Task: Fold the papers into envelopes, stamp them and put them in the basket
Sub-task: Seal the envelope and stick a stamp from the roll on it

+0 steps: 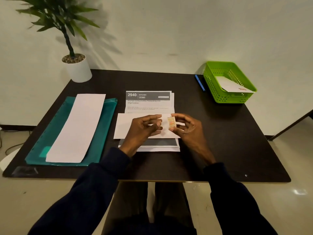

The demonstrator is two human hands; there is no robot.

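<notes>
Pinching a small cream-and-orange stamp between thumb and fingertips, the right hand holds it upright just above the right end of the folded white envelope. The left hand hovers just beside it with its fingers loosely bent toward the stamp, gripping nothing that I can make out; whether its fingertips touch the stamp is too close to call. The envelope lies flat at the middle of the dark table, on top of a few printed sheets whose edges show above and below it. Far right, against the wall, stands the green basket with one finished envelope leaning inside, its stamped corner showing, and a blue pen lies just beside the basket. On the left a long white paper rests across a teal folder, with a potted plant at the back corner. To my eye this is the stamping step for the second envelope. The stamp is small and held only at its edges, so it could curl, stick to a fingertip or go down crooked if it is pressed before being lined up. Nothing holds the envelope down, so a sideways push could slide it over the loose sheets underneath.
</notes>
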